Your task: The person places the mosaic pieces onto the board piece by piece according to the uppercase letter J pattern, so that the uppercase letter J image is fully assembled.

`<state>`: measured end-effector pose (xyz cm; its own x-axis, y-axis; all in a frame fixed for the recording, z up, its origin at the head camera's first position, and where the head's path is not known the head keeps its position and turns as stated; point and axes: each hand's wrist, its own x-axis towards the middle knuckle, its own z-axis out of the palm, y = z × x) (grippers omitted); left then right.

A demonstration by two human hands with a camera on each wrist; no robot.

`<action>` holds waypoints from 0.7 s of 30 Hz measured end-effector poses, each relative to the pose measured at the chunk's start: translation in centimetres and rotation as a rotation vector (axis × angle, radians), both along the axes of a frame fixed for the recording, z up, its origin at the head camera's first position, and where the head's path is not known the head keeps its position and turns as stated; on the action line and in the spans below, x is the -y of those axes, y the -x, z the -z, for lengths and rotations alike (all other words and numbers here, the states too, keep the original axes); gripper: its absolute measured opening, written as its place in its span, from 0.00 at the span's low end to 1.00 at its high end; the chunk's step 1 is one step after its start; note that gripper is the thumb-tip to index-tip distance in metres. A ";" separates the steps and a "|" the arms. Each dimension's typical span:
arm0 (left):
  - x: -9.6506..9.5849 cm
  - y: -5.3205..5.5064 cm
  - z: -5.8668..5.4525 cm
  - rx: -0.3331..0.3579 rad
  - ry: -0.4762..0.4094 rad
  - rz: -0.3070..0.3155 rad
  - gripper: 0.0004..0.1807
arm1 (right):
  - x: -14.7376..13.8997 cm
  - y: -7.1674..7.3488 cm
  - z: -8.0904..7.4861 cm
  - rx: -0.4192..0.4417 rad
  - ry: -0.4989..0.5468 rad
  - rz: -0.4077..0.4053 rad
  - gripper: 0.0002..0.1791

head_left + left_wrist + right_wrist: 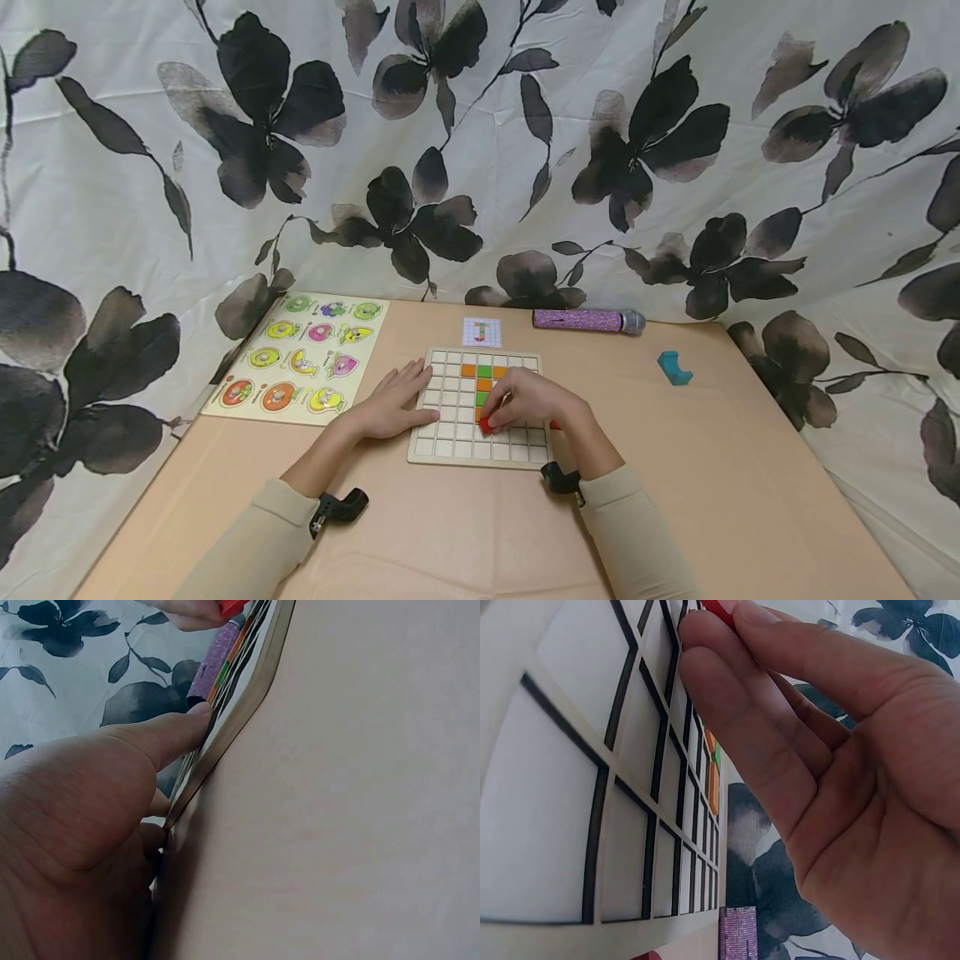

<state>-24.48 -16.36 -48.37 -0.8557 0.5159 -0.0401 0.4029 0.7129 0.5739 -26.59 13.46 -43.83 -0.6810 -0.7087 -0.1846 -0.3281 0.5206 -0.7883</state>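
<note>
A pale board with a grid of white squares lies on the table. My left hand rests at its left edge, fingers spread and fairly straight; the left wrist view shows the thumb against the board's rim. Between thumb and fingertips, my right hand pinches a small red tile over the grid, also visible as a red tile in the right wrist view. Orange tiles and green tiles sit in a row and a column above it, partly hidden by the right hand.
Behind the board lies a small printed pattern card. A glittery purple microphone is at the back, and a teal curved piece lies to the right. At left is a sheet of fruit pictures. A red piece shows beside the right wrist.
</note>
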 end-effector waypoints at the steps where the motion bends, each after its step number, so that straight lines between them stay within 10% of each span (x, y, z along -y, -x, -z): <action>1: 0.0 0.0 0.0 0.000 0.001 -0.001 0.49 | 0.0 0.0 0.0 -0.013 -0.008 -0.007 0.07; 21: 0.1 0.2 0.3 -0.004 -0.003 0.003 0.50 | 0.8 -0.5 0.0 -0.118 -0.086 -0.051 0.08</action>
<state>-24.65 -16.46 -48.64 -0.8542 0.5188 -0.0346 0.4078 0.7097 0.5745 -26.04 12.68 -43.82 -0.6652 -0.7279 -0.1665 -0.4436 0.5647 -0.6959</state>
